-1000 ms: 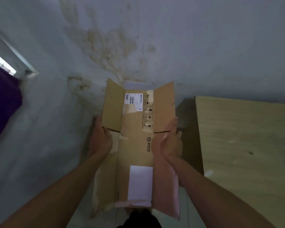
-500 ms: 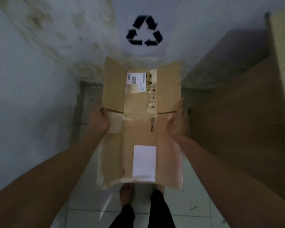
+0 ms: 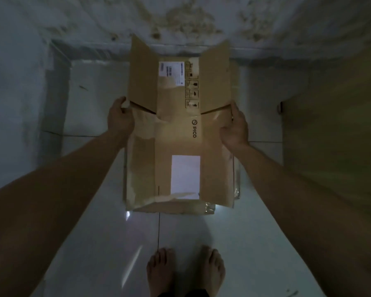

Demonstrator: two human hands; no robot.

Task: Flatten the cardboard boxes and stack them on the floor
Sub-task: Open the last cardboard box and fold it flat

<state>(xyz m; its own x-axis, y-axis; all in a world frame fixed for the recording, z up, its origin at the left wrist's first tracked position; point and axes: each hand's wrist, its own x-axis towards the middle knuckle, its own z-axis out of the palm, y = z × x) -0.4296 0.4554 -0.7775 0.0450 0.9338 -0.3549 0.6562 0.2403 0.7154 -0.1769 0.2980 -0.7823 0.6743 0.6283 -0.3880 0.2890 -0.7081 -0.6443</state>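
A flattened brown cardboard box [image 3: 176,133] with white labels and a PICO mark hangs over the white tiled floor [image 3: 99,243], its far flaps standing up. My left hand [image 3: 120,118] grips its left edge, thumb on top. My right hand [image 3: 236,127] grips the right edge at the same height. Under the near end another piece of flat cardboard [image 3: 210,210] shows at the edges; whether the held box touches it I cannot tell.
A stained wall [image 3: 180,20] closes off the far side and a wall [image 3: 13,93] runs along the left. A wooden board [image 3: 334,136] stands at the right. My bare feet [image 3: 184,271] are on the tiles near the bottom.
My view has tilted down from the wall to the floor. The box, held in both hands the whole time, has come down low over the tiles in front of my feet.
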